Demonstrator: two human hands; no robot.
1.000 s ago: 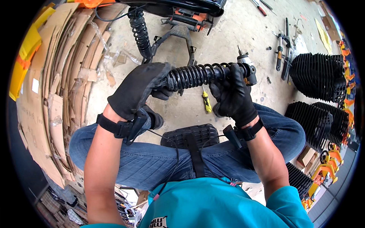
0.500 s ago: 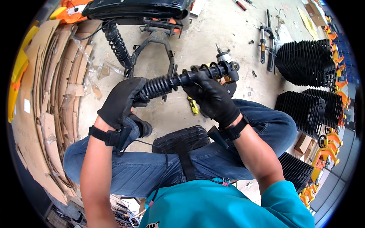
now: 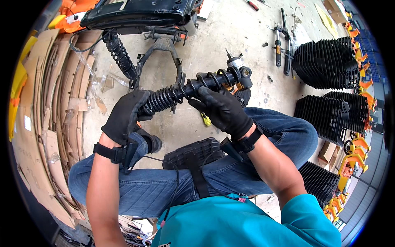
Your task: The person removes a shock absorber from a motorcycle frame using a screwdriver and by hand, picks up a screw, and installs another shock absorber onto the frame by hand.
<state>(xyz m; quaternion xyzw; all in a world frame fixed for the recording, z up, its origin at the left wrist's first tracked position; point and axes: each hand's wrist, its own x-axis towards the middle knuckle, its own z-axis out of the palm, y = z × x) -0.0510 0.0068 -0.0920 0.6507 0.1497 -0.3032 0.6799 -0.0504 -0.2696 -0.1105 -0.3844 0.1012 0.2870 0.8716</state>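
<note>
While both gloved hands hold it above the lap:
Shock absorber: level, over concrete.
Left hand: wrapped round lower coils.
Right hand: closed on mid-spring.
Risk: coils may pinch fingers, judging by the grip.

Head camera looks down (closely).

Matt black metal coil spring

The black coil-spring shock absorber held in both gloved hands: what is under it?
Under the black coil-spring shock absorber lie bare concrete floor and a small yellow-green tool. The right hand covers part of that tool, and the left hand hides the floor below the shock's lower end.
</note>
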